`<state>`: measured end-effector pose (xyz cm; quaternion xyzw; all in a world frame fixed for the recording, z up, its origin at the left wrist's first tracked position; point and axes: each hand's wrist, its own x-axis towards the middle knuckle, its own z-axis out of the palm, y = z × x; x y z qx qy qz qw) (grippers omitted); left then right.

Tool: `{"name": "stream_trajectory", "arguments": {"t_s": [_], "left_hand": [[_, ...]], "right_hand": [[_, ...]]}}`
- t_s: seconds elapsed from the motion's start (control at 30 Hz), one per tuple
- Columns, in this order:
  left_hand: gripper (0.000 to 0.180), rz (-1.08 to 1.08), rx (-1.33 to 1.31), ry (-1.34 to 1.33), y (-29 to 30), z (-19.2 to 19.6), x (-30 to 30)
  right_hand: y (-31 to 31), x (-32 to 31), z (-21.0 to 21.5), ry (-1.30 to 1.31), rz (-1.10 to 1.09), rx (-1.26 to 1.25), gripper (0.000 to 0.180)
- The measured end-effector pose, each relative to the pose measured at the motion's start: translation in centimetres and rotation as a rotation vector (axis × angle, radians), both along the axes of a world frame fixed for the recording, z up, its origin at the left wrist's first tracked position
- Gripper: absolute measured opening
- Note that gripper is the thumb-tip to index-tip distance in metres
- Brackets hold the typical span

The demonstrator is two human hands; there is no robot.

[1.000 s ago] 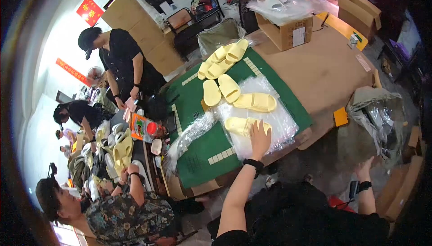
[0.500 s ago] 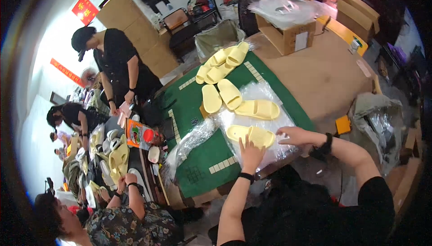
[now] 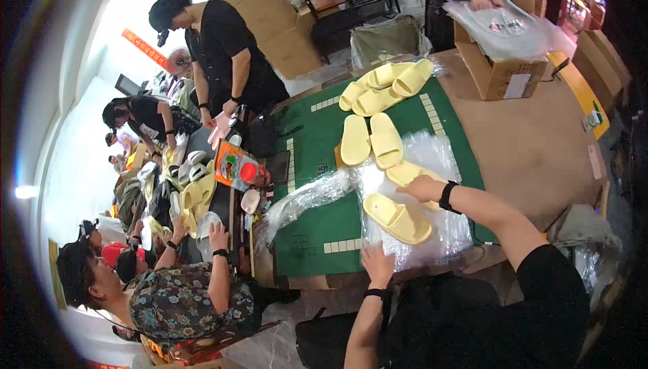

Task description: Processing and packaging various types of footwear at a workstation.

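Slippers (image 3: 412,226) could be sliding on slick bags (image 3: 447,233) if nudged, as near left hand (image 3: 378,264) is looking spread and farther right hand (image 3: 424,188) is hiding any grip.

There are four nearer yellow slippers (image 3: 398,219), several overlapping farther slippers (image 3: 378,102), and one green mat (image 3: 327,215).

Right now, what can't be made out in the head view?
All in the head view:
Pale-yellow open-toed slipper farther from the wearer: strap side hidden by the right hand; grip unclear.
Flat clear plastic bags: count lost in glare.
Dark-clothed co-worker behind the brown cardboard box: head cut off by the top edge.
White rectangular label on that box: print too small.
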<state>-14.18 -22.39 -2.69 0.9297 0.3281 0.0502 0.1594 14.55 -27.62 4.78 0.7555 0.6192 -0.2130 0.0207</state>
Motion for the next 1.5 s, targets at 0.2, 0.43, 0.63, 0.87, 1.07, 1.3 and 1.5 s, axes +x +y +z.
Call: {"name": "stream_trajectory", "arguments": {"t_s": [0.2, 0.43, 0.63, 0.87, 1.07, 1.3, 1.5], "left_hand": [[0.069, 0.163, -0.207, 0.046, -0.5, 0.7, 2.3], [0.071, 0.098, -0.2, 0.057, -0.7, -1.1, 1.6], [0.046, -0.118, -0.126, 0.033, -0.1, -0.9, 1.4], [0.053, -0.272, -0.109, 0.032, 0.2, -3.4, -0.6], [0.03, -0.386, -0.511, 0.068, 0.6, -3.6, 0.2], [0.061, -0.526, -0.61, -0.292, 1.8, -10.3, -2.3], [0.064, -0.418, -0.652, -0.108, 1.9, -3.7, -0.5]], "right_hand": [[-0.3, -1.4, -4.9, 0.495, 0.007, -0.031, 0.051], [0.4, -3.0, -3.7, 0.304, 0.053, -0.187, 0.05], [-2.4, -2.2, 2.8, 0.421, -0.264, -0.167, 0.051], [0.3, -7.2, 5.1, 0.848, -0.861, -0.017, 0.043], [5.9, -14.2, 0.5, 1.877, -1.31, 0.295, 0.036], [13.7, -19.5, -3.4, 2.227, -1.461, 0.268, 0.035], [7.9, -12.6, -4.8, 1.621, -1.265, 0.235, 0.023]]}}
